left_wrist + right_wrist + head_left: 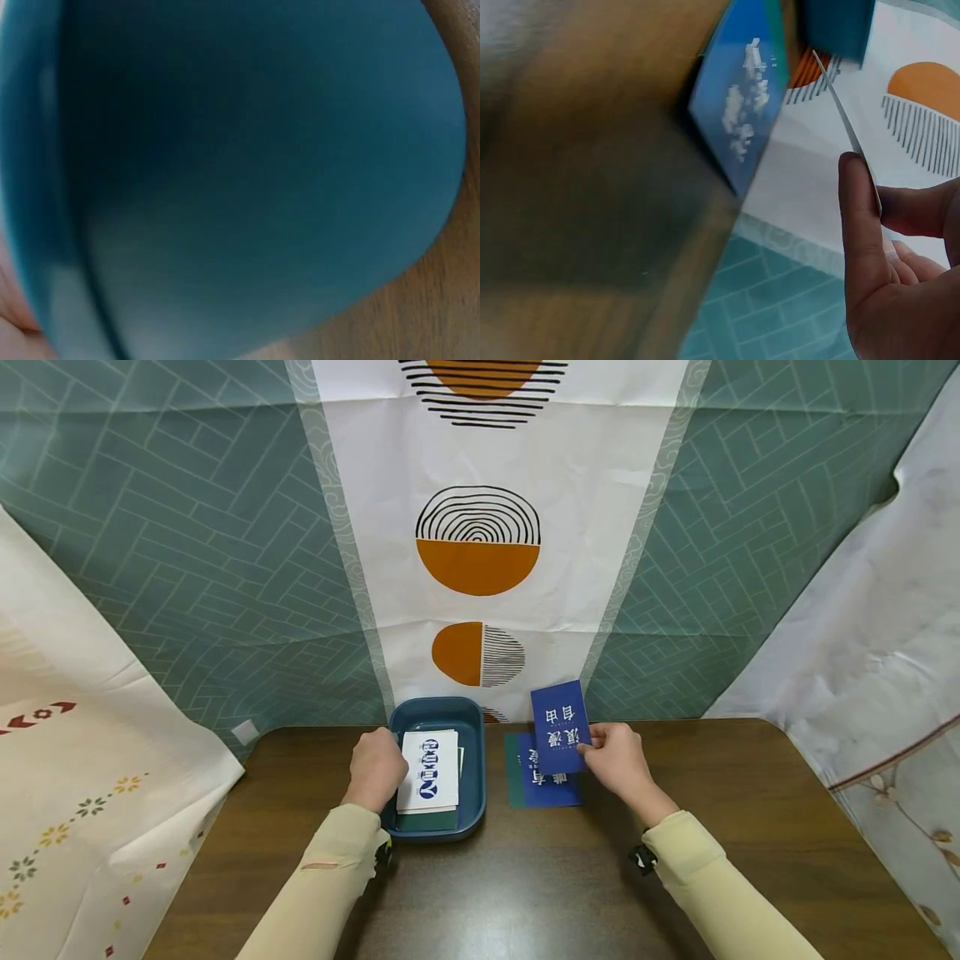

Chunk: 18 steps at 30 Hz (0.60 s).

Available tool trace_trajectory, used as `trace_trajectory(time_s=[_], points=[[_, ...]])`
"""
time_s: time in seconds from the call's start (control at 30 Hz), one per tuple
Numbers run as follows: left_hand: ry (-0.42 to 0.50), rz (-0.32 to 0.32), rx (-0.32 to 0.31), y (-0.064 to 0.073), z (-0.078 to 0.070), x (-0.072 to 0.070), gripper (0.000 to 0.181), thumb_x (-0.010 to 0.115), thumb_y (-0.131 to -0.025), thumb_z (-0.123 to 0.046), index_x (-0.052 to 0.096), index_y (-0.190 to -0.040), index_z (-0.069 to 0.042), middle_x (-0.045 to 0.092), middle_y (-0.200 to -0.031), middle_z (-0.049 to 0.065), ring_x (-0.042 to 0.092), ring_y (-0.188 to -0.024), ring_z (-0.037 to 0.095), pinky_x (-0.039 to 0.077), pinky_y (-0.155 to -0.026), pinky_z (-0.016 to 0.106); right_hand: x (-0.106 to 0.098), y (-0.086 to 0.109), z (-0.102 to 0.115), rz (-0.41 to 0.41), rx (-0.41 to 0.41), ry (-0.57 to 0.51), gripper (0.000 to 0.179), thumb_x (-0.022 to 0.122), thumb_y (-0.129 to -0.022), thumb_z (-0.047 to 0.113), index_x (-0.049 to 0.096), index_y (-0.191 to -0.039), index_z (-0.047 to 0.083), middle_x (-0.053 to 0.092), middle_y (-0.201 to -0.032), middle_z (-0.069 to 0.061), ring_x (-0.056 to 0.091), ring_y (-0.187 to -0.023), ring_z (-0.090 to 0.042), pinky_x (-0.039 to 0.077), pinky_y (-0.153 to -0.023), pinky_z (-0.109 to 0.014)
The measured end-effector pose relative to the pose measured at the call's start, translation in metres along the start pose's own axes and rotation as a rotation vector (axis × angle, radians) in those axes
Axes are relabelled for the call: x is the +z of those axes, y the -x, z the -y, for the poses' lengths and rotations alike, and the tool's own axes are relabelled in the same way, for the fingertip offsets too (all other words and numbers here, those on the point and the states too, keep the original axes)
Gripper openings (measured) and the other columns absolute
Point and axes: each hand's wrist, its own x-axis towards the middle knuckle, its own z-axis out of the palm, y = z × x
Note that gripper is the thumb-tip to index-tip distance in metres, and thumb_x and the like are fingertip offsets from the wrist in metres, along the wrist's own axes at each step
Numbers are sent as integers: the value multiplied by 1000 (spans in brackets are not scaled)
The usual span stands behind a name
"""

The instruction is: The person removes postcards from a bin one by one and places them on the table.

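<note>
My right hand (621, 762) pinches a blue card (558, 714) printed with white characters at its lower right corner. In the right wrist view this card (840, 109) appears edge-on between thumb and finger. It is held over a blue card (551, 793) that partly covers a green card (513, 772) on the table. On the left, my left hand (375, 768) grips the side rim of a dark teal tray (474, 777). The tray's wall (262, 172) fills most of the left wrist view, with part of the hand at the edge. White cards (442, 768) with blue print lie inside, over a green card (427, 820).
The brown wooden table (525, 893) backs onto a hanging green and white patterned cloth (480, 460). Pale cloths hang on both sides, the left one (97, 760) printed with flowers. A small white piece (244, 732) shows near the table's back left corner.
</note>
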Motion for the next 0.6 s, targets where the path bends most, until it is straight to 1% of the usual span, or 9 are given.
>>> trace_trajectory(time_s=[0.13, 0.23, 0.33, 0.4, 0.6], points=[[1, 0, 1, 0, 0, 1, 14, 59, -79, -1, 65, -88, 8, 65, -80, 21, 61, -60, 25, 45, -40, 31, 1, 3, -10, 35, 30, 36, 27, 67, -81, 11, 67, -103, -4, 70, -84, -12, 60, -67, -15, 48, -56, -25], [-1, 0, 0, 0, 1, 1, 15, 60, -79, -2, 65, -89, 8, 65, -79, 20, 59, -58, 24, 45, -40, 31, 4, 3, -15, 71, 58, 58, 26, 67, -81, 12, 67, -101, -4, 69, -83, -10, 58, -69, -15, 46, -57, -24], [-6, -5, 1, -1, 0, 1, 16, 60, -79, -3, 65, -89, 8, 65, -80, 20, 59, -58, 23, 46, -41, 32, 6, 4, -20, 104, 90, 59, 25, 68, -80, 11, 68, -101, -4, 68, -82, -10, 58, -70, -16, 45, -58, -24], [-8, -10, 3, -1, 0, 1, 16, 60, -79, -3, 65, -89, 8, 66, -80, 20, 60, -59, 23, 47, -43, 33, 7, 4, -22, 115, 105, 58, 25, 68, -80, 11, 68, -100, -4, 68, -82, -9, 58, -70, -15, 45, -58, -24], [-22, -21, 15, 0, 1, 2, 15, 60, -79, -3, 65, -89, 7, 66, -82, 20, 62, -62, 26, 50, -46, 36, 12, 6, -27, 126, 125, 59, 20, 70, -77, 11, 69, -91, -3, 67, -78, -7, 56, -67, -15, 43, -56, -24]])
